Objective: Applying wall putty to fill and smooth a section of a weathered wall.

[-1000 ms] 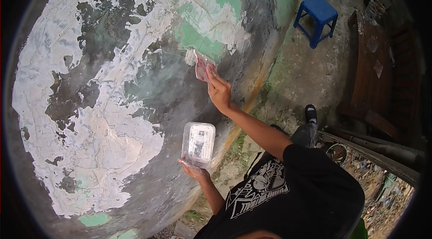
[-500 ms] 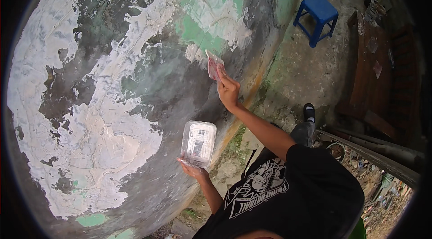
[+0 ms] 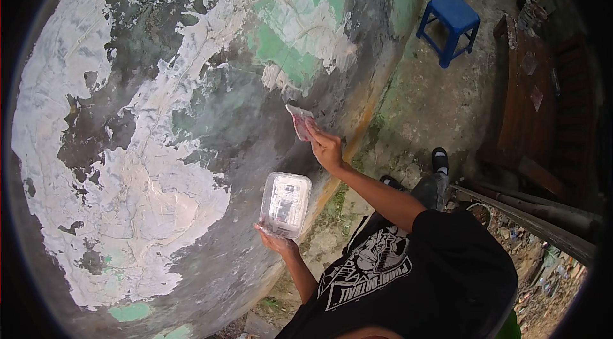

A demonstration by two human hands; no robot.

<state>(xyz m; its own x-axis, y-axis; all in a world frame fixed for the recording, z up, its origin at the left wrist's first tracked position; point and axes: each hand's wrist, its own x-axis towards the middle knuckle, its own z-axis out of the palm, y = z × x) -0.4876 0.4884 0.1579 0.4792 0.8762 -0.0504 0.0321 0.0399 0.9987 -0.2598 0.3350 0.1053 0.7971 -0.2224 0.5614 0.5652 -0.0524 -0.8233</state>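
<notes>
My right hand (image 3: 327, 149) grips a flat putty spreader (image 3: 300, 123), reddish and translucent, with white paste on its edge. The spreader is in front of a bare grey part of the wall (image 3: 255, 122), just below a ragged white patch; whether it touches the wall I cannot tell. Lower down, my left hand (image 3: 276, 241) holds a clear rectangular plastic container (image 3: 267, 195) by its near end. White putty (image 3: 288, 201) coats the inside of the container, with darker streaks in the middle. White smears show on the left fingers.
Rough white putty (image 3: 159, 198) and green paint patches (image 3: 281, 51) cover much of the wall. A blue plastic stool (image 3: 452, 16) stands on the concrete floor to the right. Beyond it is brown wooden furniture (image 3: 527, 96). Rubble (image 3: 549, 275) lies beyond a beam at lower right.
My right hand has drawn the spreader down and slightly left, away from the white and green patch. My left hand and the container have shifted slightly right.
</notes>
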